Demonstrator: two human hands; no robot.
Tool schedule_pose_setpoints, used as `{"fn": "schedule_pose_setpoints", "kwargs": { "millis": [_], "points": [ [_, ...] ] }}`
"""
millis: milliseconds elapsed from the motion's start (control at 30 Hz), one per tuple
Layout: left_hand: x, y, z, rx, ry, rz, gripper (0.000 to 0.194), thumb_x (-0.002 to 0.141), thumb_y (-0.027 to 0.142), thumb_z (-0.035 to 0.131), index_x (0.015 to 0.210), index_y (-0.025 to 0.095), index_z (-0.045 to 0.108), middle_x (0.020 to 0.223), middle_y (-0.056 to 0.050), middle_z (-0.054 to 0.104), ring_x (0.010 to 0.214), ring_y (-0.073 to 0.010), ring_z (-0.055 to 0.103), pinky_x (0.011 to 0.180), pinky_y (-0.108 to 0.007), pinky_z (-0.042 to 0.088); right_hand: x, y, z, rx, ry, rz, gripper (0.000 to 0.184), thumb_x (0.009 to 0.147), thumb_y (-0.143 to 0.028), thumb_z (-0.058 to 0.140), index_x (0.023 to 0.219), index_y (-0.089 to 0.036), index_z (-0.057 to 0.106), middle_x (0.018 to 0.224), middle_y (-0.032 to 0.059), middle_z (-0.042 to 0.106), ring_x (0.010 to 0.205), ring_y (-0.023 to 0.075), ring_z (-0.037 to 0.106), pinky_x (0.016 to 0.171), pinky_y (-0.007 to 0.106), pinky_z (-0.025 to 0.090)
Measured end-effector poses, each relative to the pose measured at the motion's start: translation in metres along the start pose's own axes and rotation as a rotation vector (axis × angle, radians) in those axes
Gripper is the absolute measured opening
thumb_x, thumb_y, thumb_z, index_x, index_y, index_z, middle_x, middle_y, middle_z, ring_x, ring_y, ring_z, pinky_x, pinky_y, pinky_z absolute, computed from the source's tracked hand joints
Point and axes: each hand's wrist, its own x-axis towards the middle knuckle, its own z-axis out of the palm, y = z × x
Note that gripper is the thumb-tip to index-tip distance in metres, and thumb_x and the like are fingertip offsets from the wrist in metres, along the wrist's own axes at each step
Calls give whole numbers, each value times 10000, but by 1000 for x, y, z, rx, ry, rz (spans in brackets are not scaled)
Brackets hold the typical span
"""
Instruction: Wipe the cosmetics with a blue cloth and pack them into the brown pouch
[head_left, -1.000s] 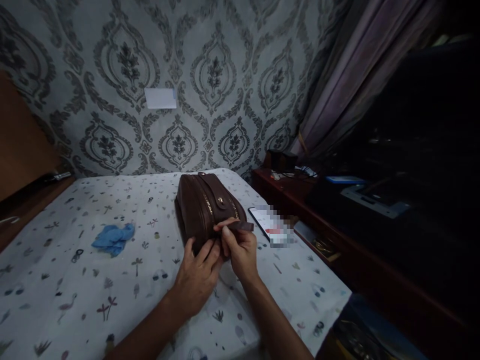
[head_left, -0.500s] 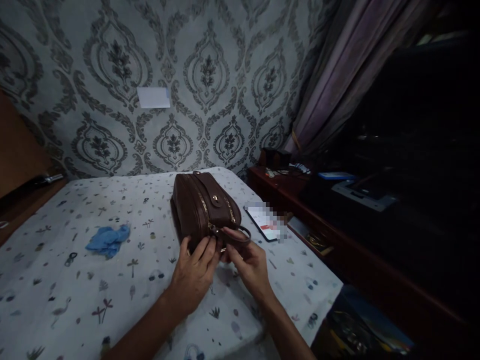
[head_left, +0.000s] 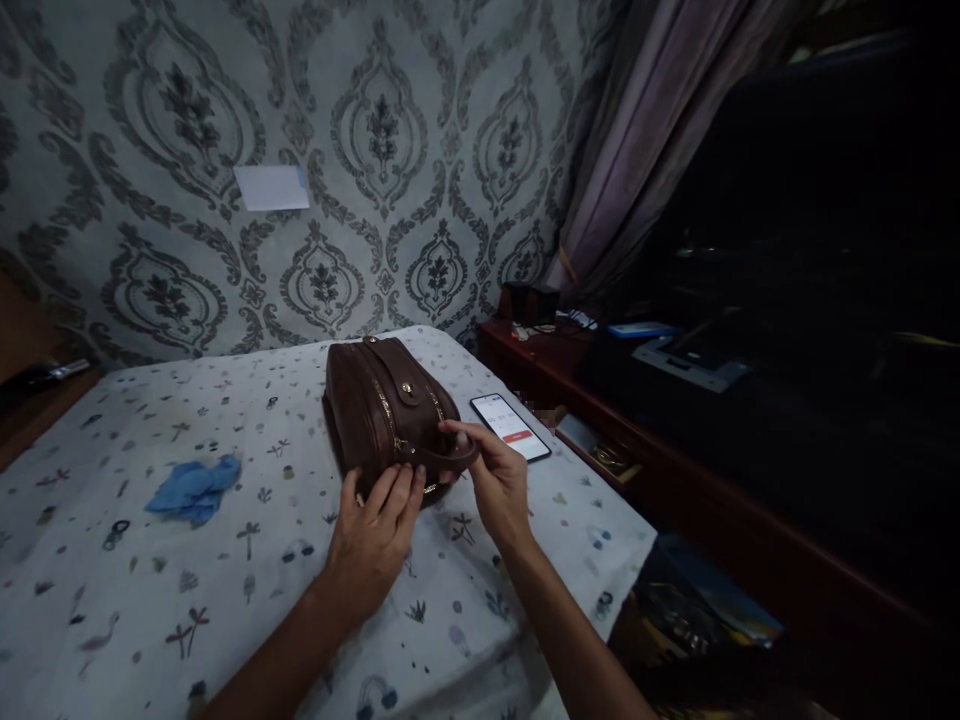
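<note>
A brown leather-look toiletry bag (head_left: 360,395) sits on the patterned white sheet, with two gold zippers and a snapped strap (head_left: 407,388) along its top. My left hand (head_left: 373,535) presses against the bag's near end, thumb on its left side and fingers curled on the front. At the near right end, my right hand (head_left: 496,475) closes its thumb and fingers around the brown loop handle (head_left: 442,460). Below the loop, a short stretch of gold zipper teeth shows. My fingers hide part of the bag's near face.
A phone (head_left: 514,428) with a lit screen lies right of the bag. A crumpled blue cloth (head_left: 193,488) is on the left. Beyond the sheet's right edge stands a dark red wooden desk (head_left: 525,355) with an open drawer (head_left: 600,450). Patterned wallpaper rises behind.
The view has swung right, so everything sits further left. My right hand has shifted from beneath the loop to its right side. My left hand stays on the bag's near end.
</note>
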Motion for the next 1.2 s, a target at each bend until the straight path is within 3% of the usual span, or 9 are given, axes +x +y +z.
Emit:
{"fn": "schedule_pose_setpoints", "kwargs": {
  "millis": [267,567,667,733,833,900,1000,1100,1200],
  "points": [
    [0,0,1,9,-33,-9,422,960,113,393,1321,140,609,1247,-123,682,1154,-249,558,1082,-511,302,-3,9,1,94,40,104,344,871,-522,634,935,-199,734,827,33,704,389,57,437,388,225,369],
    [1,0,-3,-4,-16,-6,432,951,79,386,1311,142,617,1247,-118,686,1156,-238,557,1104,-508,280,-15,17,1,61,65,99,359,863,-544,634,856,-194,713,539,-56,471,377,70,381,383,216,306],
    [0,0,-1,-4,-11,-6,419,958,103,401,1316,141,613,1241,-123,686,1150,-243,560,1104,-515,285,-16,16,1,63,57,102,353,876,-531,620,853,-193,718,581,-37,526,389,74,411,392,224,342],
    [0,0,0,-6,-4,1,414,955,99,405,1309,133,617,1235,-126,687,1150,-246,559,1101,-522,286,-18,14,2,68,81,105,314,875,-503,633,911,-201,711,739,3,639,436,80,480,430,237,414],
    [-1,0,1,-8,0,7,419,944,85,408,1303,125,619,1237,-130,686,1159,-250,555,1100,-532,282,-22,11,3,69,215,117,316,799,-454,736,1000,-224,653,971,35,694,518,91,563,490,247,488],
    [-2,0,1,0,-12,2,426,939,90,418,1319,127,606,1252,-131,678,1165,-253,553,1099,-533,284,-25,11,2,77,249,180,308,786,-466,748,894,-205,625,797,4,681,472,89,543,458,226,459],
    [-2,0,1,13,-25,4,426,934,98,431,1323,134,602,1265,-133,670,1175,-258,551,1088,-530,299,-30,9,3,109,45,298,423,883,-568,593,746,-169,625,549,-11,584,402,97,496,419,226,419],
    [-2,-1,2,6,-28,11,376,943,121,441,1254,159,649,1269,-126,669,1181,-260,550,1074,-531,316,-32,3,10,121,-147,255,430,928,-544,534,1090,-174,681,831,67,693,543,127,582,493,258,492],
    [-3,0,2,-9,-20,13,333,957,136,436,1166,177,692,1227,-117,691,1176,-258,556,1055,-535,334,-29,-6,20,45,-243,113,490,929,-393,593,1402,-294,510,1287,102,577,761,135,606,610,270,539]
  ]
}}
